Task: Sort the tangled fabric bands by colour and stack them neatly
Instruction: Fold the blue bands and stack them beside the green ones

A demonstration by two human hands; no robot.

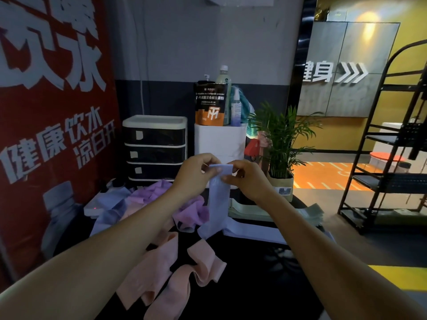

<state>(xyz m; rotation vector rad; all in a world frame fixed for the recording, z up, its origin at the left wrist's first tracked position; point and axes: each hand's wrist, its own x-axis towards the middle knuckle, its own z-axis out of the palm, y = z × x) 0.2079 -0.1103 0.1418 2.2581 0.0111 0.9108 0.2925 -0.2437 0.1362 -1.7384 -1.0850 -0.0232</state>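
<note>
— Where are we?

— A dim gym corner: a dark table [265,262] against a grey wall, a red banner [53,112] with white characters on my left, a yellow hall with a black metal rack [381,158] on my right. At the back of the table stand a small drawer unit [154,147], a white box [219,139] topped with a supplement pouch [209,105] and bottles, and a potted palm [280,139].

— And your hands?

— Both raised over the middle of the table. My left hand [195,174] and right hand [248,179] pinch the top edge of a pale blue band [218,199] between thumb and curled fingers, one hand at each side of it. The band hangs straight down from my fingers, its lower end touching the table.

— The rest of the bands?

— Just beside that lower end, to the right, pale blue bands lie flat in a stack [254,230]. Behind my left forearm sits a tangled heap of purple bands [152,195], with more pale blue ones [111,204] at its left. Nearest me, the pink bands [166,273] sprawl loosely folded on the table. A pale green stack [249,210] lies farther back, near the palm's pot.
</note>
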